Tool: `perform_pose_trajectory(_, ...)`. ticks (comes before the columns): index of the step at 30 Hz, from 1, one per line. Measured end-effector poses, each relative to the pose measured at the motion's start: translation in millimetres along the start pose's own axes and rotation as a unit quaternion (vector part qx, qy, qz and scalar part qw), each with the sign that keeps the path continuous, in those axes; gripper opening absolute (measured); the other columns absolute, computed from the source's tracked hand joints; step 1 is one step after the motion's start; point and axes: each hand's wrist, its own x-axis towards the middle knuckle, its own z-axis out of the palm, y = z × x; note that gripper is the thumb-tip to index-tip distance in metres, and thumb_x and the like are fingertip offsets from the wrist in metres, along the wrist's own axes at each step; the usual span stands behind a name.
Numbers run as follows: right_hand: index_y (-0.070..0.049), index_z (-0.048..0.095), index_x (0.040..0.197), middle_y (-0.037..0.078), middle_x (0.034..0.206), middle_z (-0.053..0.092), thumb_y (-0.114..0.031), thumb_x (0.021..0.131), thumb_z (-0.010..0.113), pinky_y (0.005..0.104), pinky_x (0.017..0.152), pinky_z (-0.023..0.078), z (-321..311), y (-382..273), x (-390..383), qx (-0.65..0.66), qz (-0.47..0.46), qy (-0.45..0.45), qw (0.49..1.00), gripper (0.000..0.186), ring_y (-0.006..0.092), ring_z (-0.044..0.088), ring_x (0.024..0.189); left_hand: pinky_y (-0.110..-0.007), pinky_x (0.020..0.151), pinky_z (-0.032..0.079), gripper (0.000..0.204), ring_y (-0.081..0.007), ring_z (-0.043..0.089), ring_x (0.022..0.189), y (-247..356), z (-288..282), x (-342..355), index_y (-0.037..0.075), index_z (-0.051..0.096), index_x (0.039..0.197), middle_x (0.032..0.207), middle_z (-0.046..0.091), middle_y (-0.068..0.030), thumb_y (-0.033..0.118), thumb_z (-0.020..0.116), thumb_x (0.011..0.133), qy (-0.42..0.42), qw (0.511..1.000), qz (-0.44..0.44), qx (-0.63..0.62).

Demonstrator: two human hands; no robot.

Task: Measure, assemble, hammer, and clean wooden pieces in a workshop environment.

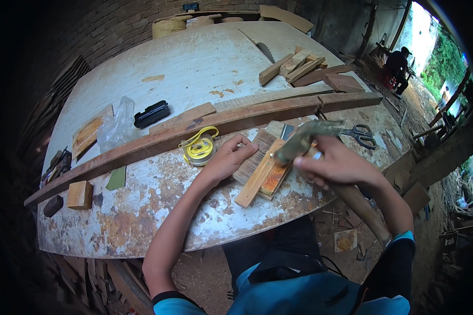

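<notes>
The left hand pinches the weathered board, likely stiff, by its left edge; the right hand grips a hammer, probably head-heavy, best held by its handle.

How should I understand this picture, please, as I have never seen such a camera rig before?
There is no machine here: these are a person's own bare hands, seen from above by a wide fisheye camera worn on the head, so straight edges look bent. The left hand touches a flat grey-brown wooden board, beside a narrow light-brown wooden strip. The right hand grips a wooden-handled tool; its head is blurred, but it looks like a hammer. On the worn white worktable also lie a round yellow tape measure, black-handled metal scissors and a long brown wooden beam.
</notes>
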Motion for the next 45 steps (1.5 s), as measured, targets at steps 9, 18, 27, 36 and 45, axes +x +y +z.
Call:
perform_pose_trajectory(9,-0.005,0.023,0.134,0.010,0.073,0.056,-0.008,0.082,0.058,0.0244,0.045,0.045,-42.6,67.0,-0.7,0.291,0.171,-0.017,0.941,0.063,0.0131,0.054,0.051,-0.023,0.072,0.041,0.025,-0.0075,0.051,0.081,5.8,-1.4,-1.0,0.007,0.057,0.093,0.087,0.056,-0.0016,0.032,0.056,0.091,-0.018,0.999,-0.029,0.004)
perform_pose_trajectory(18,0.006,0.046,0.114,0.023,0.091,0.054,-0.030,0.097,0.031,0.0200,0.035,0.047,-34.1,133.3,-19.7,0.603,0.049,-0.123,0.786,0.042,0.0148,0.057,0.053,-0.023,0.066,0.044,0.028,-0.0086,0.055,0.074,6.4,2.2,-0.8,0.005,0.055,0.095,0.083,0.061,-0.0064,0.032,0.057,0.090,-0.023,0.999,-0.040,0.002)
perform_pose_trajectory(27,-0.003,0.029,0.128,0.017,0.102,0.042,-0.005,0.072,0.068,0.0310,0.056,0.058,22.7,143.4,-19.0,0.723,-0.149,-0.079,0.670,0.068,0.0175,0.056,0.074,-0.021,0.066,0.042,0.028,-0.0061,0.053,0.074,5.1,-2.3,1.0,0.007,0.054,0.097,0.084,0.059,-0.0021,0.035,0.056,0.091,-0.033,0.998,-0.046,-0.003)
perform_pose_trajectory(36,-0.002,0.055,0.109,0.006,0.097,0.059,-0.017,0.075,0.071,0.0238,0.060,0.048,24.2,128.2,-6.1,0.163,-0.150,0.326,0.919,0.041,0.0092,0.057,0.076,-0.022,0.068,0.042,0.030,-0.0072,0.053,0.077,4.8,1.2,-0.4,0.007,0.054,0.097,0.085,0.060,-0.0040,0.036,0.057,0.090,-0.038,0.998,-0.043,-0.006)
perform_pose_trajectory(45,0.001,0.055,0.088,0.006,0.070,0.055,-0.012,0.076,0.063,0.0285,0.059,0.047,4.3,95.6,57.4,0.520,-0.108,0.510,0.676,0.020,0.0157,0.055,0.060,-0.027,0.080,0.042,0.037,-0.0113,0.055,0.090,-2.1,-8.8,0.1,0.008,0.057,0.104,0.095,0.060,-0.0066,0.040,0.059,0.087,-0.056,0.996,-0.015,0.063)
